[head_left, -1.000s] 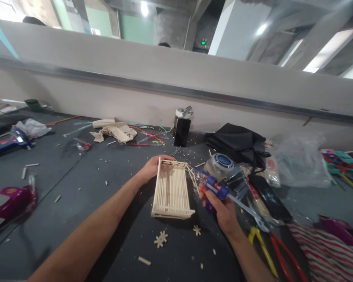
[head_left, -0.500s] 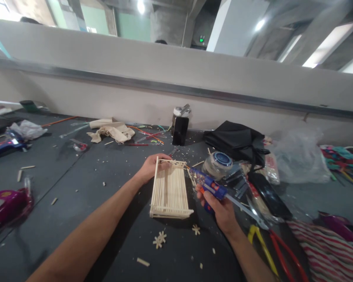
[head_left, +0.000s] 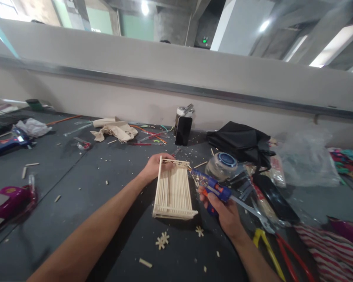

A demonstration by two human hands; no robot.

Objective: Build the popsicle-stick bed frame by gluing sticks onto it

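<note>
My left hand (head_left: 153, 167) grips the far left corner of a small panel of pale wooden sticks (head_left: 175, 190), its fingers partly hidden behind the rails. The panel is tilted and has raised stick rails along its near and far ends. My right hand (head_left: 223, 209) is wrapped round a blue hot glue gun (head_left: 213, 186) with orange parts. The gun's nozzle points left at the panel's far right corner; whether it touches cannot be made out. Small star shapes of short sticks (head_left: 162, 240) lie in front of the panel, with another star (head_left: 199, 231) to their right.
Right of the glue gun stand a clear jar with a blue lid (head_left: 227, 159), a black bag (head_left: 241, 141) and a dark phone (head_left: 275, 197). Yellow and red plier handles (head_left: 269, 250) lie near my right forearm. A phone (head_left: 183, 131) leans upright at the back. Stick offcuts litter the table.
The whole view has shifted slightly, so things appear a little further right. Both hands keep their holds, and the glue gun stays at the panel's far right corner.
</note>
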